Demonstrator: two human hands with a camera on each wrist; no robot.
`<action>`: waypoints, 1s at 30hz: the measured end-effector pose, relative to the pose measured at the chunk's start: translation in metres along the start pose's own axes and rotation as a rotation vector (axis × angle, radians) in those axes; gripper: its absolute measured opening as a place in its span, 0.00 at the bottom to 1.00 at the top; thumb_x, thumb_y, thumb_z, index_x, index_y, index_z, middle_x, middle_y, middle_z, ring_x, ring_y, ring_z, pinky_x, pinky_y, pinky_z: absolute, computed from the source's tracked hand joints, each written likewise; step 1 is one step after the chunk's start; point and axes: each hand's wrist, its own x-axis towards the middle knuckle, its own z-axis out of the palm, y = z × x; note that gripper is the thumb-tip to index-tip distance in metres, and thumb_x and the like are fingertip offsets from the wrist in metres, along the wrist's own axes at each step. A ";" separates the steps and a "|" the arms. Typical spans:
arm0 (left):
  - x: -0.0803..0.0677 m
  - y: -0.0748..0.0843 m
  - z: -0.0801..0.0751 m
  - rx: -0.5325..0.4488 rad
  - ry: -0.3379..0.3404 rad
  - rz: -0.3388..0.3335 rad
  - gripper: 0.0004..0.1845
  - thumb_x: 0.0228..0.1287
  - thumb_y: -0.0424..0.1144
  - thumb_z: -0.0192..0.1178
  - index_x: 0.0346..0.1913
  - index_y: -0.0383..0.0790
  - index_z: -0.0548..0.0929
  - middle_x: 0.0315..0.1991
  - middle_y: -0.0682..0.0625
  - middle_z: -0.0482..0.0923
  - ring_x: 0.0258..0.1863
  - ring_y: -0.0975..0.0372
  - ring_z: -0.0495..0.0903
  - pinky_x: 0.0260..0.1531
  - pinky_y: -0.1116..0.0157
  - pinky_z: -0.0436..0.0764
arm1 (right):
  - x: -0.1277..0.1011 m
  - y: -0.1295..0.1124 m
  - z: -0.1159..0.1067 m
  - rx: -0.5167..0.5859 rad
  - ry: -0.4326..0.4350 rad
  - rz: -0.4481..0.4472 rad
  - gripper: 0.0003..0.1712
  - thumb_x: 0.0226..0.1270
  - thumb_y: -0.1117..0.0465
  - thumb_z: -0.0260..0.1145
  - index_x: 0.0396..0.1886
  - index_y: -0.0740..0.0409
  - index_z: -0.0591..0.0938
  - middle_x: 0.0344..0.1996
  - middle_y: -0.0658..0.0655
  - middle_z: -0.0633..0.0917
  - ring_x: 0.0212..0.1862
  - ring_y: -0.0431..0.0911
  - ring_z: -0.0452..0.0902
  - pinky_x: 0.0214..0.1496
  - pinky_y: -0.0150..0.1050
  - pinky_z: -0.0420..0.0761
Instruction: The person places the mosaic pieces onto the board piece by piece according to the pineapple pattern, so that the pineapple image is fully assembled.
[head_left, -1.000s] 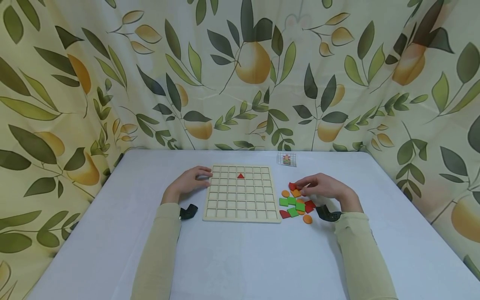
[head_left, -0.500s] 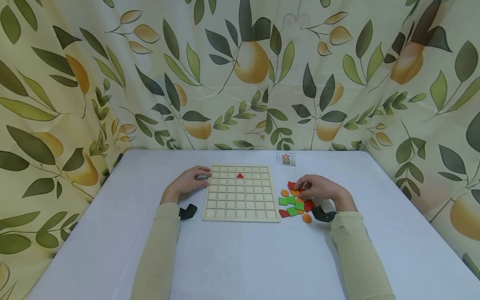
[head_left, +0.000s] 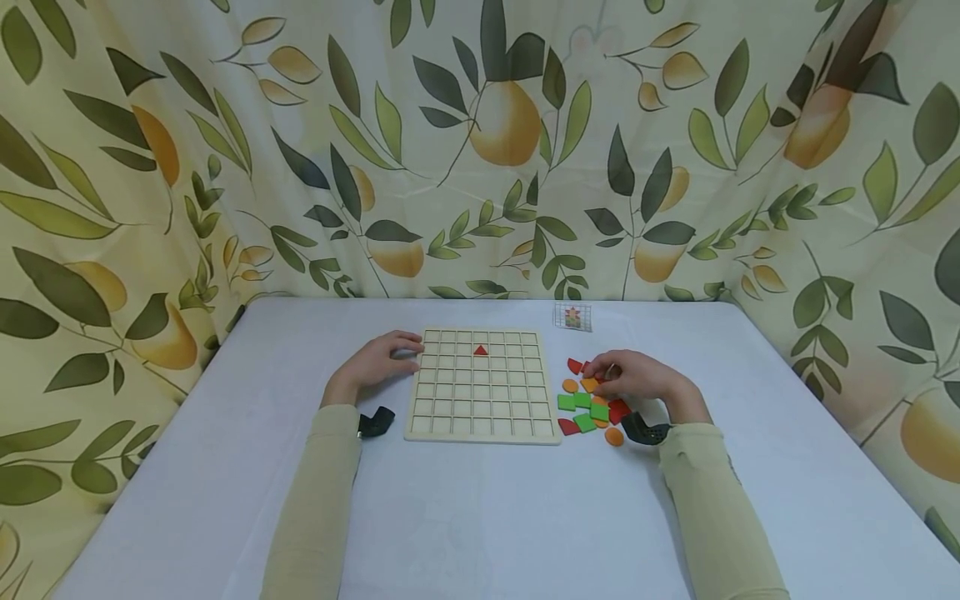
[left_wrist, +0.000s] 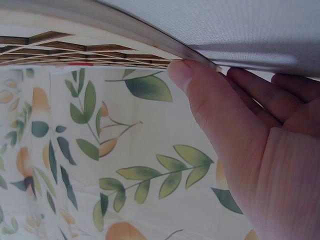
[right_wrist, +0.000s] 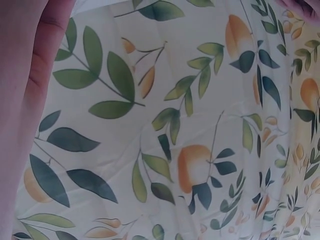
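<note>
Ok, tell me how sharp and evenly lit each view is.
Head view: even, soft light, no glare; grid board and coloured pieces sharp, faint shadows under both hands. Left wrist view: left hand fills the right side, slightly soft, the board's edge bowed by the lens. Right wrist view: curtain sharp, right hand a blurred edge.

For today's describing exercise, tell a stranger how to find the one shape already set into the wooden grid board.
On the pale table lies a wooden grid board, steadied at its near-left edge by the left hand. Look in its second row from the far edge, near the middle: the red triangle. It alone fills a cell; the other coloured pieces lie loose to the board's right.
</note>
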 end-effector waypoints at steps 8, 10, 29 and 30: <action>-0.001 0.000 -0.001 0.013 0.003 0.020 0.21 0.58 0.45 0.62 0.55 0.46 0.78 0.63 0.55 0.67 0.69 0.57 0.56 0.68 0.55 0.55 | -0.001 0.001 0.000 -0.021 0.017 -0.004 0.16 0.56 0.55 0.68 0.46 0.47 0.80 0.43 0.53 0.78 0.45 0.48 0.69 0.47 0.40 0.73; -0.001 0.000 0.000 0.019 0.004 0.016 0.21 0.58 0.45 0.62 0.55 0.46 0.78 0.63 0.55 0.67 0.69 0.57 0.56 0.68 0.54 0.55 | -0.002 0.001 0.000 -0.018 0.016 0.001 0.16 0.56 0.55 0.68 0.46 0.47 0.80 0.44 0.52 0.78 0.46 0.48 0.68 0.48 0.42 0.74; -0.003 0.002 -0.002 0.016 0.005 0.011 0.21 0.58 0.44 0.63 0.55 0.46 0.78 0.63 0.55 0.67 0.69 0.57 0.56 0.69 0.54 0.55 | 0.003 0.000 -0.001 0.007 0.111 0.042 0.17 0.59 0.51 0.65 0.47 0.48 0.78 0.39 0.52 0.79 0.43 0.48 0.70 0.43 0.37 0.74; -0.003 0.002 -0.002 0.017 0.005 0.009 0.21 0.57 0.44 0.63 0.55 0.46 0.78 0.63 0.55 0.67 0.69 0.57 0.56 0.69 0.54 0.55 | 0.002 -0.001 -0.001 0.010 0.135 0.040 0.17 0.59 0.51 0.64 0.48 0.48 0.78 0.40 0.53 0.79 0.43 0.48 0.70 0.43 0.37 0.74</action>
